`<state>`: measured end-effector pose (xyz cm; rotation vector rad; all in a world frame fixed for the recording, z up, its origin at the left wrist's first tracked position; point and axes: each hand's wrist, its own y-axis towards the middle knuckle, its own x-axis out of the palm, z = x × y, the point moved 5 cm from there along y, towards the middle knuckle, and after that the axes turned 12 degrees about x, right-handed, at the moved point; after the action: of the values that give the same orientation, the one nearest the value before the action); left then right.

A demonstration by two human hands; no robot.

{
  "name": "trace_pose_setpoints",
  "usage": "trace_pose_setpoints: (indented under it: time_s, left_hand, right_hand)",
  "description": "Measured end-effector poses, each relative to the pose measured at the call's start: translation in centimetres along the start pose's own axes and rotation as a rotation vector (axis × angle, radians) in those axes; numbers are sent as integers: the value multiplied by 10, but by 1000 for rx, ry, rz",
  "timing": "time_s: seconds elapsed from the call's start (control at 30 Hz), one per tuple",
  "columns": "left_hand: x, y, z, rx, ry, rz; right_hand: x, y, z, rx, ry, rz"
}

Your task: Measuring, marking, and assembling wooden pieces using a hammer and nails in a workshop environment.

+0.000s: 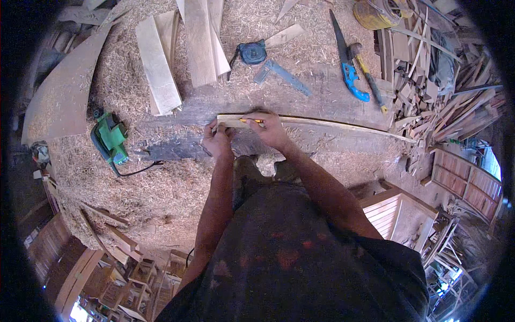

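Note:
A long, narrow wooden strip lies across the bench in front of me, running off to the right. My left hand is closed at its left end, thumb and fingers pinching the near edge. Between the fingers, a short pale piece of wood seems to lie against the strip, but I cannot make it out fully. A yellow pencil is pinched in my right hand, its tip pointing left over the strip's face. The right hand's outer side rests on or just above the wood.
Beyond the strip lie a tape measure, a try square, a blue-handled saw and a hammer. A green power tool with a cord sits at left. Boards and shavings spread behind; offcuts pile at right.

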<state>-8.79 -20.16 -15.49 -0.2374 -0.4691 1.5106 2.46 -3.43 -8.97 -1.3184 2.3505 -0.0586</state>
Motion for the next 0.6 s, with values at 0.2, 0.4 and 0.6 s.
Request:
trace_pose_setpoints:
  time_s: [0.2,0.4,0.6]
  left_hand:
    - [1,-1,1,-10,6,2]
    - [-24,33,-3,-28,-66,-19]
    - [-99,119,69,229,-15,265]
  right_hand:
    - [7,4,4,192,-110,-13]
    - [-11,-14,-2,-117,-375,316]
    - [-63,-52,46,-32,-734,297]
